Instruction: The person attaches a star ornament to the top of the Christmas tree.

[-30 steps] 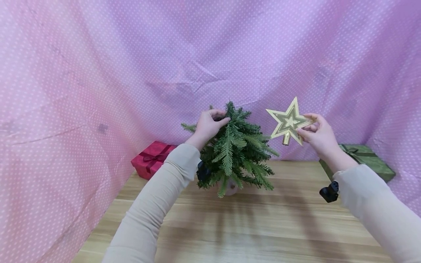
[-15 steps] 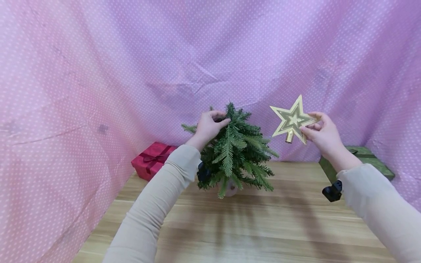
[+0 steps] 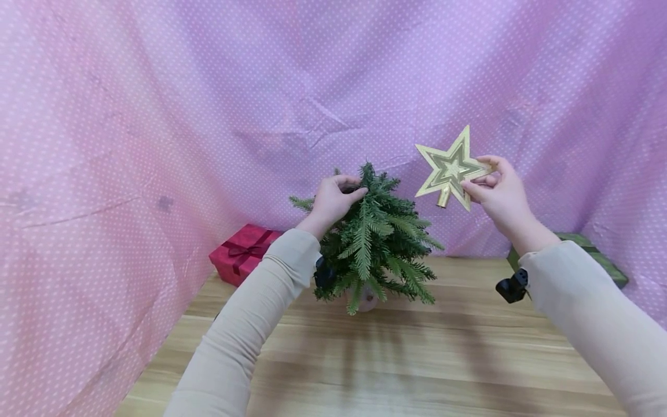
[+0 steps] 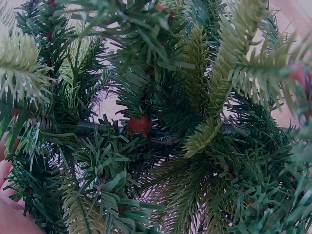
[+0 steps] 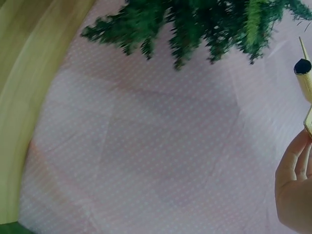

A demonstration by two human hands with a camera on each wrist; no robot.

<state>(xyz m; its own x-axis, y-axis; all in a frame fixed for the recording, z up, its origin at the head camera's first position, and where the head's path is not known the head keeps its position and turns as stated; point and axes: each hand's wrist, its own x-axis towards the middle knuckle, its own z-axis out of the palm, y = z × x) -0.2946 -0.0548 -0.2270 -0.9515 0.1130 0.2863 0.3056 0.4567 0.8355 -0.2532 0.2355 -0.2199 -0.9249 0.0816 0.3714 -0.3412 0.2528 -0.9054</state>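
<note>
A small artificial Christmas tree [image 3: 375,231] stands upright in the middle of the table. Near its top, my left hand [image 3: 333,200] pinches the upper stem between thumb and fingers. Branches [image 4: 156,107] fill the left wrist view, with only the edge of that hand showing at lower left. Off to the tree's right, my right hand [image 3: 502,194] holds a gold star tree topper [image 3: 452,168] by one side point, raised and apart from the branches. The star is slightly tilted. In the right wrist view, the open end of its hollow tube [image 5: 303,68] shows dark.
A red gift box [image 3: 239,253] with a dark ribbon sits behind my left forearm. Partly hidden by my right arm is a green gift box [image 3: 599,255]. Pink dotted cloth [image 3: 312,87] hangs behind the wooden table [image 3: 417,359].
My right hand has lifted the gold star higher and, after drifting slightly right, brought it left toward the tree. The left hand stays at the tree's top.
</note>
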